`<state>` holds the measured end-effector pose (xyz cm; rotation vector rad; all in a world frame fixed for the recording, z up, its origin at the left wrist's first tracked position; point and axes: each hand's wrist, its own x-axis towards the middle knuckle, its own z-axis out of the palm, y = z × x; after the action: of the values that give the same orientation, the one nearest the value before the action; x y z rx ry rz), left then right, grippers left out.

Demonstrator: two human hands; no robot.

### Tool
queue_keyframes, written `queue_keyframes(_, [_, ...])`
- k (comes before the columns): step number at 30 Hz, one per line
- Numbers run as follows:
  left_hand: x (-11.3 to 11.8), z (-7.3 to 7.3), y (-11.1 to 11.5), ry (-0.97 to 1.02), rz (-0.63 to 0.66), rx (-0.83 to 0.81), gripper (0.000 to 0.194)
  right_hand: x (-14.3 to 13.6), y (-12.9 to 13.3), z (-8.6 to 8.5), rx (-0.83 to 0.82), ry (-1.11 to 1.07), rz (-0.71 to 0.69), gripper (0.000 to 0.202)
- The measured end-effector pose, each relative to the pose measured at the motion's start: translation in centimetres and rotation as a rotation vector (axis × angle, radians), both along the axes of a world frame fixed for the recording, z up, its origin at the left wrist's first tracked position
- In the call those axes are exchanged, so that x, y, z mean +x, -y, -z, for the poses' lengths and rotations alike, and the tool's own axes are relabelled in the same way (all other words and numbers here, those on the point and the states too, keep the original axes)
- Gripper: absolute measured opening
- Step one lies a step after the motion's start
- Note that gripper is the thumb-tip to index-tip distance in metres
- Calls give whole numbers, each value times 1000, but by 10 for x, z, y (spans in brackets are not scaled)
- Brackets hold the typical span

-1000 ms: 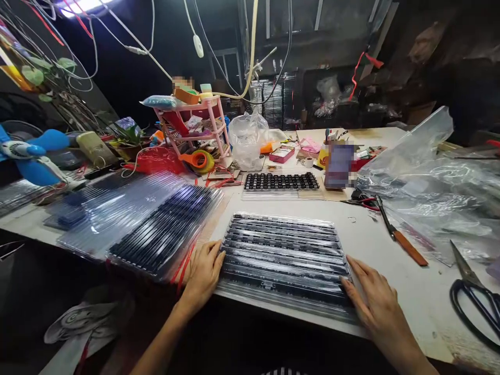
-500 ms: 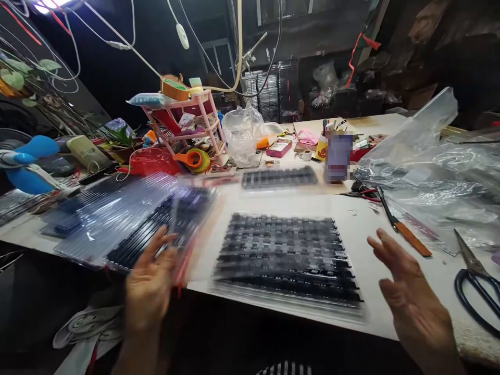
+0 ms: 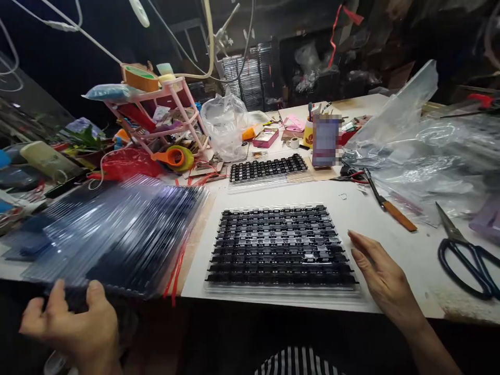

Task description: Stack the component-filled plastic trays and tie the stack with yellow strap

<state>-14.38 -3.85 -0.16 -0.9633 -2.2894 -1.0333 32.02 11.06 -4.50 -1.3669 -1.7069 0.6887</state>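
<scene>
My left hand (image 3: 74, 328) is at the lower left with fingers spread, at the front edge of a stack of clear ribbed plastic trays (image 3: 117, 234); whether the fingertips touch it I cannot tell. In front of me lies a clear plastic tray filled with rows of small black parts (image 3: 279, 247), flat on the white table. My right hand (image 3: 383, 271) hovers or rests just right of that tray, fingers stretched out and holding nothing. Behind it sits a second tray of black parts (image 3: 269, 167), only partly filling its clear sheet.
Large scissors (image 3: 461, 250) and a wooden-handled tool (image 3: 394, 211) lie at the right, before crumpled clear plastic bags (image 3: 429, 151). A phone-like device (image 3: 326, 140) stands upright at the back. A pink rack (image 3: 167, 117) holds clutter. Red strings (image 3: 177, 271) hang over the front edge.
My left hand has moved left and down from beside the filled tray to the front of the tray stack. My right hand has shifted slightly left. The view has turned a little.
</scene>
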Motion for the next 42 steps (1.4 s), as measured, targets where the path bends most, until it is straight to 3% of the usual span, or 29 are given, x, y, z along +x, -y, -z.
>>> queue_keyframes(1, [16, -5, -16, -17, 6, 111, 51, 0, 0, 0, 4, -12, 3, 37])
queue_keyframes(2, [31, -8, -34, -37, 97, 130, 43, 1, 0, 1, 12, -25, 5, 35])
queue_keyframes(4, [54, -9, -73, 8, 389, 27, 38, 2, 0, 1, 42, -38, 0, 33])
queue_keyframes(7, [69, 7, -127, 145, 702, -202, 50, 3, 0, -2, 89, -14, -32, 34])
queue_keyframes(9, [69, 21, -151, 260, 783, -326, 60, 3, 2, -6, 102, 4, -65, 35])
queue_keyframes(12, [65, 33, -166, 358, 816, -415, 61, 3, 4, -13, 113, 87, -177, 35])
queue_keyframes(18, [71, 33, -165, 204, 823, -439, 64, -3, 5, -17, 257, 416, -403, 41])
queue_keyframes(25, [68, 37, -166, 217, 838, -420, 62, -1, 3, -16, 227, 386, -449, 45])
queue_keyframes(31, [73, 30, -157, 372, 825, -370, 64, 3, 5, -15, 207, 295, -345, 41])
queue_keyframes(37, [83, 17, -117, 707, 712, -383, 69, 4, 6, -16, 203, 198, -311, 36])
queue_keyframes(42, [108, 5, -77, 857, 559, -278, 64, -1, 5, -11, 102, 115, -17, 40])
